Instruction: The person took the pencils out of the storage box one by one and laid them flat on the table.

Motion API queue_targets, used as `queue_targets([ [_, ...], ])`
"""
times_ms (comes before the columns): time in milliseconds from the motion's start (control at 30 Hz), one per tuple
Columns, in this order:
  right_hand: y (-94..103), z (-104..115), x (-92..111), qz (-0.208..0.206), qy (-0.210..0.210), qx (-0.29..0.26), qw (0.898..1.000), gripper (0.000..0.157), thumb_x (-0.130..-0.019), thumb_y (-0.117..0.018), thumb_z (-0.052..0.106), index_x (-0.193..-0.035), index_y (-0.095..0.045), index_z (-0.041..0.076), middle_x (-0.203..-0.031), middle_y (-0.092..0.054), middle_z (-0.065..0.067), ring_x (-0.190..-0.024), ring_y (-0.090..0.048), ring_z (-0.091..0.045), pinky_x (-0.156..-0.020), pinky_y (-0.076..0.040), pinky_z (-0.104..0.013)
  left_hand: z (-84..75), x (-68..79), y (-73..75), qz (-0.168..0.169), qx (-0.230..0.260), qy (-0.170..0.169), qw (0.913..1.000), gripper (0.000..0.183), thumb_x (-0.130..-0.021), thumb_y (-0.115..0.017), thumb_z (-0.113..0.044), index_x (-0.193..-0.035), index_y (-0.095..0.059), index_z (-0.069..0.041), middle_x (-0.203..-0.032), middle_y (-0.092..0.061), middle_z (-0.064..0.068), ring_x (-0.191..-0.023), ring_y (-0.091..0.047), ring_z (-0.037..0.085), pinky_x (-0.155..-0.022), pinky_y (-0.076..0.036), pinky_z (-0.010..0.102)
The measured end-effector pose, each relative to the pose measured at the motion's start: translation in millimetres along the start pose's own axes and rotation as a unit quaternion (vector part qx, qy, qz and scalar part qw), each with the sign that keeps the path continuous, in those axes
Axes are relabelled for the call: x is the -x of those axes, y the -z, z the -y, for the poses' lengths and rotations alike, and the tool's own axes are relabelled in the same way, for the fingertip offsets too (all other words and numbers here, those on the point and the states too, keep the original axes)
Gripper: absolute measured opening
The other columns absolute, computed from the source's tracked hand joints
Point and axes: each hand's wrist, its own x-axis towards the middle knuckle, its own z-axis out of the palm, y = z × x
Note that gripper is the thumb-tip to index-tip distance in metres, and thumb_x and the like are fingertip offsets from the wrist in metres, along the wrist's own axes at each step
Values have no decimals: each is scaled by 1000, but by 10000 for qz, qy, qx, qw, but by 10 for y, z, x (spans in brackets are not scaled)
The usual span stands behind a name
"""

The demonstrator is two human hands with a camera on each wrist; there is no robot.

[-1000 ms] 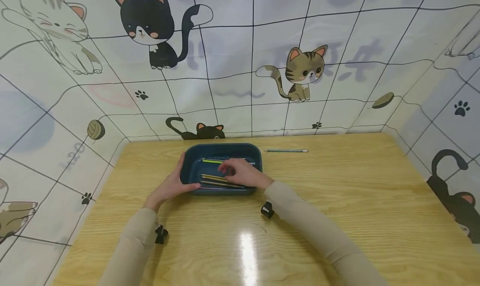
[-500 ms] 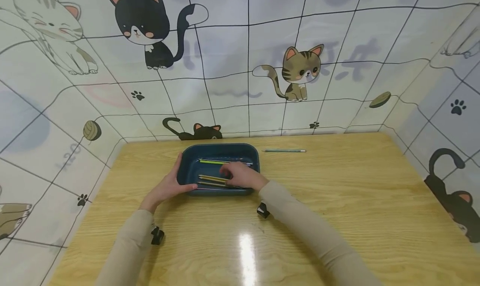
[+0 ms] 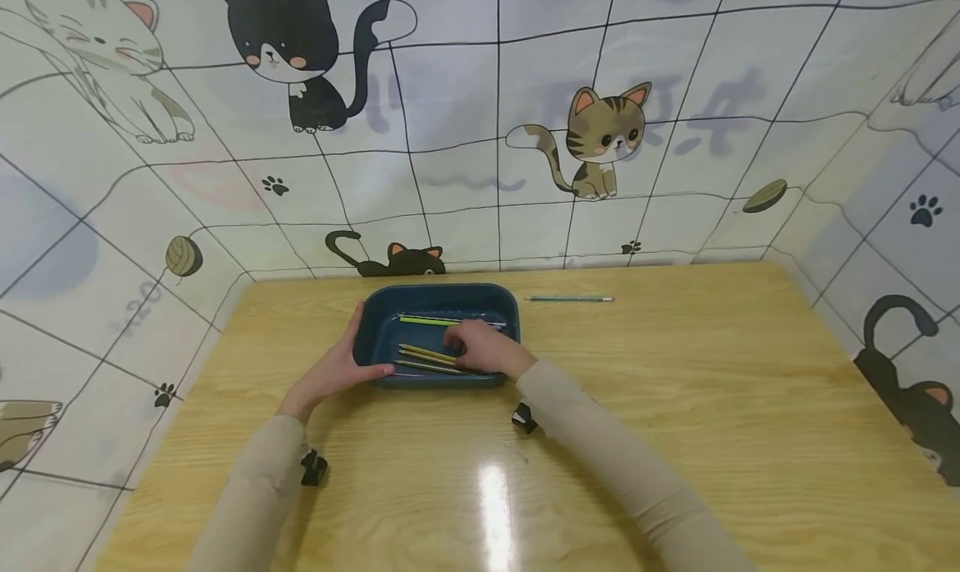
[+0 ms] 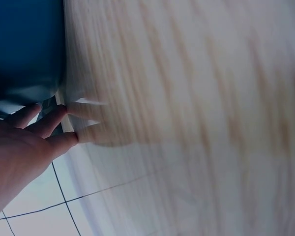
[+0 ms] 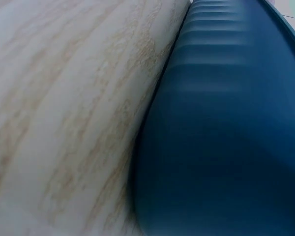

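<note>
In the head view, a dark blue plastic bin stands near the back of the table. My left hand holds its left front corner, thumb over the front rim and fingers along the left wall. Some of those fingers touch the table in the left wrist view. My right hand reaches inside the bin with curled fingers, pinching the right ends of the gold pencils; its fingertips are partly hidden. Below them a dark pencil lies by the front wall. A lime-green pencil lies farther back.
A teal pencil lies on the wooden table to the right of the bin. Cat-patterned sheeting rises behind the table and at both sides. The bin's outer wall fills much of the right wrist view.
The gold pencils have shifted in the bin, their left tips now farther back and spread apart. My right hand moves slightly with them. My left hand keeps its place on the bin.
</note>
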Motion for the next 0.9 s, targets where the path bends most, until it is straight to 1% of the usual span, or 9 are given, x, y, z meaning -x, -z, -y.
queue_targets([
  [167, -14, -15, 4, 48, 70, -161, 9998, 32, -89, -68, 3, -120, -62, 2, -105, -64, -9, -97, -60, -22, -84, -48, -33, 18, -3, 2, 49, -92, 32, 9999, 120, -79, -80, -33, -155, 12, -16, -159, 5, 19, -142, -6, 42, -110, -14, 59],
  [467, -4, -1, 39, 28, 312, -592, 9978, 31, -90, -64, 0, -121, -63, 4, -95, -64, -4, -87, -60, -16, -77, -49, -28, -13, 26, 11, 43, -203, 41, 9998, 121, -79, -80, -34, -155, 12, -17, -159, 3, 20, -141, -9, 45, -109, -15, 60],
  [567, 1, 3, 44, 38, 289, -845, 9960, 30, -91, -61, -1, -121, -64, 4, -96, -64, -3, -88, -60, -15, -78, -49, -28, -25, 43, 17, 54, -226, 52, 9997, 120, -79, -80, -34, -155, 11, -15, -159, 2, 21, -141, -11, 46, -109, -17, 60],
  [700, 9, -14, 36, -72, 258, -1238, 9919, 30, -91, -61, -1, -120, -64, 5, -101, -64, -3, -90, -59, -15, -79, -48, -27, -49, 45, 30, 75, -245, 100, 9996, 120, -79, -80, -36, -155, 11, -14, -158, 0, 24, -139, -15, 49, -108, -18, 61],
  [800, 18, -30, 30, -176, 252, -1436, 9892, 30, -91, -61, -1, -120, -65, 6, -104, -65, -5, -91, -59, -15, -79, -48, -27, -52, 38, 36, 83, -280, 167, 9994, 121, -79, -80, -38, -155, 11, -16, -158, -1, 25, -138, -17, 50, -108, -19, 61],
  [900, 26, -42, 38, -275, 297, -1563, 9869, 30, -91, -61, 0, -120, -65, 6, -106, -65, -7, -90, -58, -14, -79, -47, -25, -38, 26, 34, 114, -261, 178, 9994, 120, -79, -80, -36, -155, 11, -17, -158, -1, 24, -139, -15, 49, -107, -19, 62],
])
